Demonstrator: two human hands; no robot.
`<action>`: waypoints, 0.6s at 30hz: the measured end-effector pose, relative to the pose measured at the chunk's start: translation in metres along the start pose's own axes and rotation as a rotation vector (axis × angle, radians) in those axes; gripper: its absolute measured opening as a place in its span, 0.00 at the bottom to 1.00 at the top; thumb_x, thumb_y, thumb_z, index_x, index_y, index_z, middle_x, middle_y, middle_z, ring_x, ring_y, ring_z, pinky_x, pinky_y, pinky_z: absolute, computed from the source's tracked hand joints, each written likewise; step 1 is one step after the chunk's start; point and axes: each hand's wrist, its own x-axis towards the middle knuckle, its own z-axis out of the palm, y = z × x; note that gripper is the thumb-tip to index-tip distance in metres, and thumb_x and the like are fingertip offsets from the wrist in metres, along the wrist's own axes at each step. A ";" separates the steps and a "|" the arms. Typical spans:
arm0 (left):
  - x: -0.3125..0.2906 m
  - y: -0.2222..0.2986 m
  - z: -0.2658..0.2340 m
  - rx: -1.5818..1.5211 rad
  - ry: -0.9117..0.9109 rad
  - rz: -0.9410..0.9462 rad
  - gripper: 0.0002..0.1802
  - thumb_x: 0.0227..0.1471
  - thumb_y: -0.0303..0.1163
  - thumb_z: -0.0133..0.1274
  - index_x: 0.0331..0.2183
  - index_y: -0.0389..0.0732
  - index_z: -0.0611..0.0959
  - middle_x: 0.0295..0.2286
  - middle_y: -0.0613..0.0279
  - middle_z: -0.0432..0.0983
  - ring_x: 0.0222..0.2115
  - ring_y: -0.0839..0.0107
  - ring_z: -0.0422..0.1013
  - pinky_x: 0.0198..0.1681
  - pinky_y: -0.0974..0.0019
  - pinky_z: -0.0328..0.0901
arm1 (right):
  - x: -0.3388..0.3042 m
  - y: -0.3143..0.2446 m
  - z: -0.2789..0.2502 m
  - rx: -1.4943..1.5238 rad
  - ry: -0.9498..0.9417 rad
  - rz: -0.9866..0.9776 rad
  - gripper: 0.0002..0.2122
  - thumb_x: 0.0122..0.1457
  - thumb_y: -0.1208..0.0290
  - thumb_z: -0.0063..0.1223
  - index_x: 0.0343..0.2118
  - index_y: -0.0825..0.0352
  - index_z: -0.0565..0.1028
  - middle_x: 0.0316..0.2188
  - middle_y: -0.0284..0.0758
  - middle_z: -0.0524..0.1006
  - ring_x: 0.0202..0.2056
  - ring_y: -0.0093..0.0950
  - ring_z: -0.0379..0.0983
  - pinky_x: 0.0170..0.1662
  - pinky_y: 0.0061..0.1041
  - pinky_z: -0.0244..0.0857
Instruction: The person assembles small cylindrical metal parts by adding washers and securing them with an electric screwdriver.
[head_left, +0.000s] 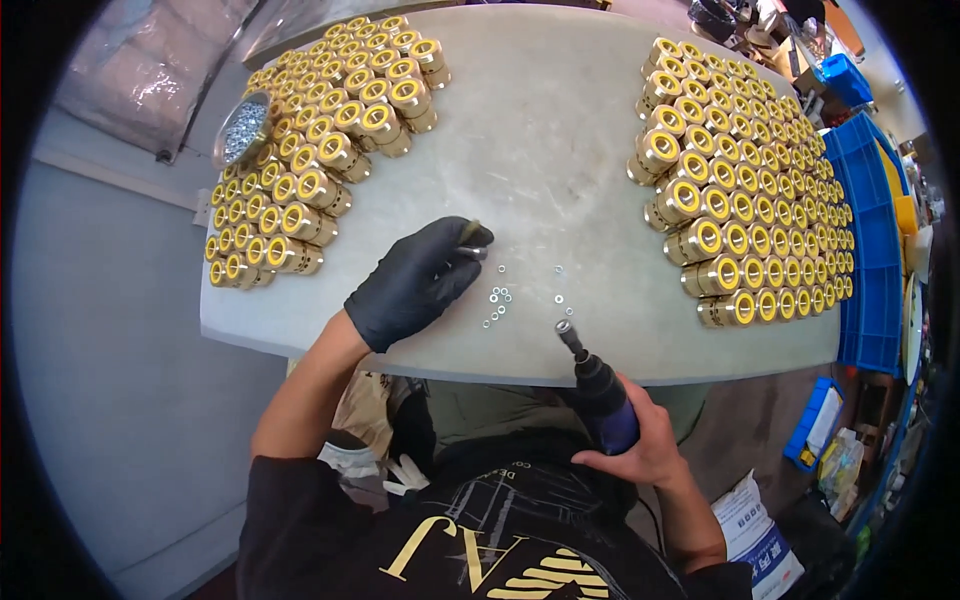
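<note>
My left hand [420, 275], in a black glove, is closed around a brass cylinder [470, 232]; the fingers hide most of it, and only a bit of its end shows. My bare right hand [645, 435] grips a dark purple and black power screwdriver [605, 400] at the table's front edge. Its metal socket tip [564, 328] points away from me over the tabletop. Between the hands, several small silver nuts [497, 296] lie loosely grouped near my left hand. A few more nuts [559, 299] lie just beyond the socket tip.
Rows of brass cylinders with yellow ends [310, 187] stand on the grey table [530, 120] at left, with more cylinders [745, 207] at right. A metal bowl of small silver parts [243, 130] rests at the left block. Blue crates [868, 250] stand beyond the right edge.
</note>
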 end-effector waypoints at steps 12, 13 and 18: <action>0.011 -0.005 0.009 0.245 -0.027 0.162 0.11 0.50 0.30 0.63 0.38 0.41 0.84 0.29 0.59 0.78 0.25 0.67 0.74 0.31 0.66 0.68 | -0.007 0.015 -0.007 0.020 0.076 0.053 0.46 0.38 0.60 0.79 0.60 0.72 0.63 0.49 0.47 0.77 0.49 0.37 0.77 0.51 0.31 0.69; 0.012 -0.002 0.011 0.282 -0.051 0.170 0.11 0.50 0.30 0.63 0.38 0.41 0.83 0.30 0.59 0.77 0.25 0.68 0.73 0.30 0.65 0.68 | -0.008 0.015 -0.007 0.021 0.077 0.055 0.46 0.38 0.60 0.79 0.60 0.72 0.63 0.49 0.47 0.77 0.49 0.37 0.77 0.51 0.31 0.69; 0.019 0.005 0.009 0.390 0.039 0.196 0.11 0.51 0.29 0.62 0.38 0.41 0.82 0.30 0.59 0.75 0.26 0.66 0.73 0.30 0.64 0.68 | -0.008 0.020 -0.009 0.058 0.068 0.160 0.48 0.35 0.59 0.80 0.60 0.73 0.63 0.49 0.45 0.77 0.49 0.35 0.77 0.52 0.30 0.69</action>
